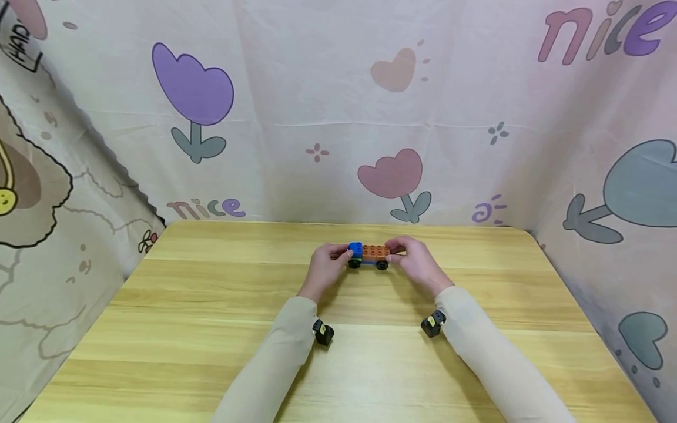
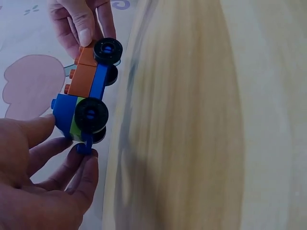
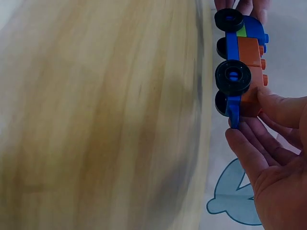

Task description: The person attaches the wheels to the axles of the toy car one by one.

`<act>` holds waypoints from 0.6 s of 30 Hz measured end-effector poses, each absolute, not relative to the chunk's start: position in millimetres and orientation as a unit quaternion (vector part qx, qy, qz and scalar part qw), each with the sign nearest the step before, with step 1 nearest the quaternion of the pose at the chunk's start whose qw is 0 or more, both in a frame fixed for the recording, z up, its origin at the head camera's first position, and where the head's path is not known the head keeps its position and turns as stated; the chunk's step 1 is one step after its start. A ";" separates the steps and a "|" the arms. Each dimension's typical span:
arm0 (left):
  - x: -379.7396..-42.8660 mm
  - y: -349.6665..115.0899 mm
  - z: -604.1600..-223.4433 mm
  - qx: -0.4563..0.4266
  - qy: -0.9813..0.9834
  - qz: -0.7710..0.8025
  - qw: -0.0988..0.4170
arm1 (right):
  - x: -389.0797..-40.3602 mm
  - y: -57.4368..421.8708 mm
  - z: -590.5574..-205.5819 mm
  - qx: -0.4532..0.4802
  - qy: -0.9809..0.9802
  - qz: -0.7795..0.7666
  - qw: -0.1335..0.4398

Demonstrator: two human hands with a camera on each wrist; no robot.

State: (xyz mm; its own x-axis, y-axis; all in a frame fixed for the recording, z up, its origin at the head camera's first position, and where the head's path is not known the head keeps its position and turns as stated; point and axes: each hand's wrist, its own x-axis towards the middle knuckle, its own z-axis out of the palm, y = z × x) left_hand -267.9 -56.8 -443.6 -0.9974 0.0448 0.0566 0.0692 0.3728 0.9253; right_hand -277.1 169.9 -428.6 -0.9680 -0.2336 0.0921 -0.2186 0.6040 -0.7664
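Note:
Toward the far side of the table, both hands hold a toy block truck (image 1: 375,253) between them, its length running left to right. Its cab end is a blue block (image 2: 64,114) over a thin green piece (image 2: 76,125). Orange studded blocks (image 3: 249,53) line the back, on a blue wheeled base (image 3: 231,46) with black wheels (image 2: 107,51). My left hand (image 1: 327,269) pinches the cab end, thumb at the blue block and fingertips at the base's blue tip. At the orange end, my right hand (image 1: 418,265) grips with its thumb on the orange block and fingers by the base's other tip.
The wood-grain table (image 1: 201,352) ends at a patterned cloth (image 1: 296,88) hung behind it, with more cloth at both sides. Small black cameras (image 1: 324,333) sit on the inner side of each wrist, over long light sleeves (image 1: 492,352).

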 end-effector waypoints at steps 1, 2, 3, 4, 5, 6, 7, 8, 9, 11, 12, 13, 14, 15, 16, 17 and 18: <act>-268.3 -57.2 -443.4 -0.035 -0.830 -0.557 0.010 | -277.9 169.8 -428.9 -0.129 0.895 -0.427 0.009; -268.8 -57.6 -443.4 -0.037 -0.832 -0.553 0.009 | -278.6 169.5 -429.3 -0.132 0.894 -0.428 0.008; -269.2 -58.1 -443.3 -0.039 -0.834 -0.550 0.007 | -279.2 169.2 -429.5 -0.134 0.893 -0.429 0.008; -269.8 -58.6 -443.6 -0.042 -0.836 -0.547 0.006 | -280.0 169.0 -430.1 -0.137 0.893 -0.428 0.008; -270.0 -59.1 -443.9 -0.045 -0.838 -0.544 0.004 | -280.9 168.9 -431.1 -0.140 0.895 -0.424 0.008; -270.3 -59.5 -444.3 -0.047 -0.840 -0.541 0.003 | -281.6 168.7 -431.7 -0.141 0.895 -0.422 0.009; -270.7 -59.8 -444.9 -0.048 -0.841 -0.539 0.002 | -282.4 168.7 -432.4 -0.144 0.896 -0.419 0.010; -271.4 -59.9 -445.6 -0.050 -0.842 -0.537 0.002 | -283.0 168.6 -433.2 -0.145 0.897 -0.417 0.010; -271.9 -60.0 -446.3 -0.051 -0.843 -0.535 0.002 | -283.7 168.7 -433.9 -0.146 0.898 -0.415 0.010; -273.2 -60.1 -447.8 -0.050 -0.844 -0.534 0.003 | -284.8 168.6 -435.4 -0.149 0.899 -0.411 0.011; -273.6 -59.9 -448.4 -0.049 -0.845 -0.533 0.004 | -285.0 168.4 -435.7 -0.149 0.899 -0.412 0.012; -273.9 -59.6 -449.0 -0.048 -0.845 -0.532 0.006 | -285.2 168.3 -436.1 -0.151 0.899 -0.412 0.012; -273.9 -59.2 -449.4 -0.048 -0.846 -0.531 0.008 | -285.3 168.2 -436.6 -0.151 0.898 -0.412 0.012; -274.1 -58.8 -450.0 -0.048 -0.846 -0.531 0.010 | -285.3 168.2 -437.1 -0.152 0.899 -0.411 0.012; -274.1 -58.6 -450.5 -0.048 -0.846 -0.531 0.012 | -285.3 168.1 -437.5 -0.153 0.899 -0.411 0.012; -273.9 -58.3 -450.8 -0.047 -0.846 -0.531 0.013 | -285.0 168.1 -437.5 -0.155 0.898 -0.412 0.013; -273.9 -58.2 -451.0 -0.046 -0.846 -0.531 0.013 | -284.9 167.9 -437.4 -0.155 0.897 -0.414 0.015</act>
